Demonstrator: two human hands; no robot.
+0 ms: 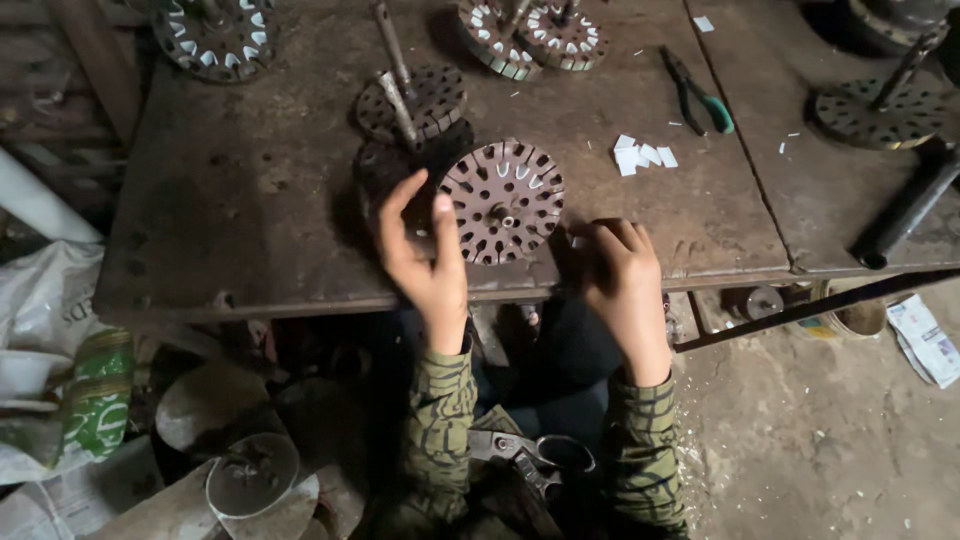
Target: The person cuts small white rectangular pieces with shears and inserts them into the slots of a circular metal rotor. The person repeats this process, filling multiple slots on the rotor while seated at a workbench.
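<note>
A round slotted metal stator core (503, 200) stands tilted on the dark metal worktable (240, 210), with a few white paper liners in its upper slots. My left hand (425, 250) grips its left rim, thumb and fingers spread around the edge. At the table's front edge, just right of the core, rests my right hand (620, 270), fingers curled over small white paper pieces; what it pinches is hidden. A pair of scissors (530, 455) lies in my lap below.
More slotted cores on shafts (410, 100) stand behind, others (530, 35) with white liners farther back, one (215, 35) at the far left. White paper slips (640, 155) and green-handled pliers (700, 95) lie to the right. A second table (880, 110) holds another core.
</note>
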